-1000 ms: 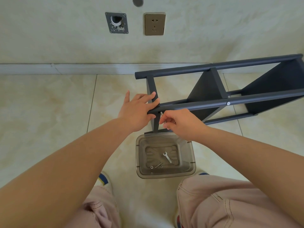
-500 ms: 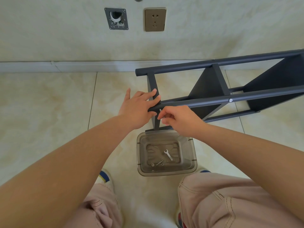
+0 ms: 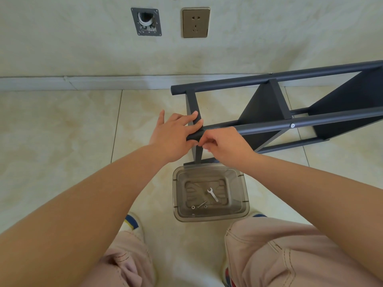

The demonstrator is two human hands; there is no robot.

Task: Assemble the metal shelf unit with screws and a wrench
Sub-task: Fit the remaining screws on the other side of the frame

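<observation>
My left hand (image 3: 173, 136) grips the near post end of the shelf frame (image 3: 267, 109), which lies on its side. Just right, my right hand (image 3: 224, 145) pinches something hidden, likely a screw. One screw (image 3: 292, 125) sits fitted farther right; below the frame, the wrench (image 3: 212, 194) waits in the tray (image 3: 244, 195), so tightening remains.

The right hand (image 3: 227, 145) is edging left along the near tube (image 3: 269, 127) of the shelf frame (image 3: 263, 112), its pinched fingertips now meeting the left hand (image 3: 173, 137) just under the tube's end. The silver piece seen earlier between the fingers is now hidden. The left hand's thumb is closing under the tube end.
</observation>
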